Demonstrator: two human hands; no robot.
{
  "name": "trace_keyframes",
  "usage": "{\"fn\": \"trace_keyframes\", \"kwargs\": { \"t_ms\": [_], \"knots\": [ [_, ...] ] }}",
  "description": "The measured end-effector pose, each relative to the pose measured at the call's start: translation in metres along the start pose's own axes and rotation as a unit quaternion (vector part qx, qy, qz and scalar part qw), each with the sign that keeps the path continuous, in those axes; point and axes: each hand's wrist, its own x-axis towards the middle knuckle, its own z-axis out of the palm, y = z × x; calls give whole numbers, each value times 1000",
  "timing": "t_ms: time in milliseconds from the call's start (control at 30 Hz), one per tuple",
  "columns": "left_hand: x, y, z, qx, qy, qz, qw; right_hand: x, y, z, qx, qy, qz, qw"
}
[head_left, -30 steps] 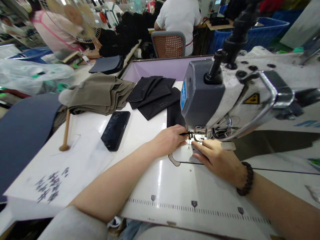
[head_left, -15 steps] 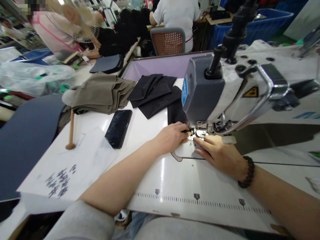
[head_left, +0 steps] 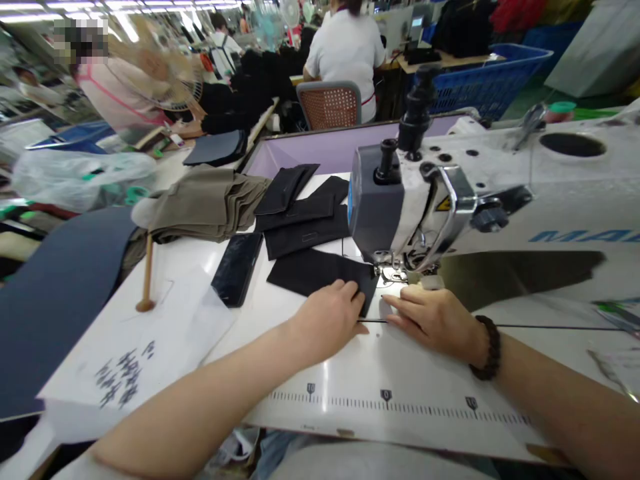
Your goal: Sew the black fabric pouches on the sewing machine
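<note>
Black cloth [head_left: 313, 270] extends beyond the left hand [head_left: 327, 319] from under curled fingertips (pinch unclear). The right hand [head_left: 439, 321] is loosely spread.

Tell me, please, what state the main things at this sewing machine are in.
Black fabric piece: lying flat
Left hand: curled on the black fabric piece
Right hand: outstretched, grip open
Other black pieces: overlapping
Olive cloth: stacked
Phone: face up, screen dark
Paper: written on
Sewing machine: needle area lit
</note>
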Motion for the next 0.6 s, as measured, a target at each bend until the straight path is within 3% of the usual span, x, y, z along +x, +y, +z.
{"fn": "trace_keyframes", "kwargs": {
  "t_ms": [100, 200, 333, 500, 600],
  "knots": [
    [-7, 17, 5, 12, 7, 56, 998, -1, -2, -1, 8, 6, -44, 999],
    [-8, 22, 9, 13, 14, 104, 994, -1, -4, -2, 4, 15, -81, 997],
    [-10, 21, 10, -29, 26, 93, 995, -2, -7, -2, 1, 13, -107, 994],
    [-13, 19, 18, -49, 105, 99, 988, -3, -9, -2, -5, 3, -112, 994],
    [-12, 17, 22, -30, 118, 111, 986, -3, -9, -2, -23, -4, -105, 994]
  ]
}}
